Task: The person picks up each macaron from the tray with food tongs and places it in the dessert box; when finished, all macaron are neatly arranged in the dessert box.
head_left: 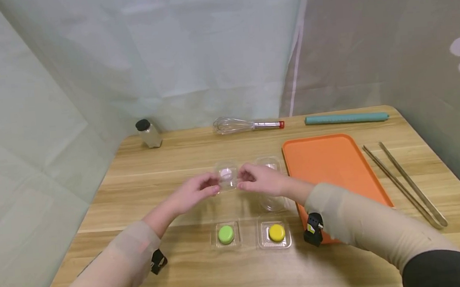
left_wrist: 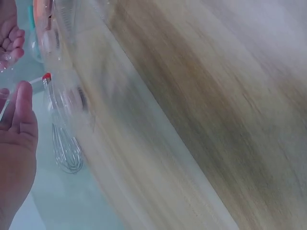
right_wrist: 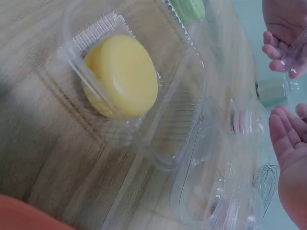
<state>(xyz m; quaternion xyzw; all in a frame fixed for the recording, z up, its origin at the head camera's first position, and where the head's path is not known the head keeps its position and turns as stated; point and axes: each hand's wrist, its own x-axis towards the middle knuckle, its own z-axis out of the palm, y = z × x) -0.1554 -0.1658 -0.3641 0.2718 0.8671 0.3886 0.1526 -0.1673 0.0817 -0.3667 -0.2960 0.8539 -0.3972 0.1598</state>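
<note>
In the head view, my left hand (head_left: 195, 191) and right hand (head_left: 262, 180) pinch opposite sides of a clear plastic lid-like piece (head_left: 228, 184), its exact shape hard to make out. Behind it a pale pink macaron (head_left: 226, 174) shows through. The wrist views have both hands raised above the table, see-through plastic at their fingertips. Nearer me, a green macaron (head_left: 226, 235) and a yellow macaron (head_left: 277, 232) each sit in a clear plastic tray (head_left: 288, 245). Another clear container (head_left: 273, 204) lies under my right forearm, partly hidden; a pinkish macaron (right_wrist: 241, 122) shows among the plastic.
An orange tray (head_left: 327, 159) lies at the right, with long metal tongs (head_left: 410, 182) beyond it. Along the back edge are a whisk (head_left: 238, 125), a teal rolled item (head_left: 346, 118) and a black-capped jar (head_left: 149, 135). Light cloth hangs behind the wooden table (head_left: 136, 181).
</note>
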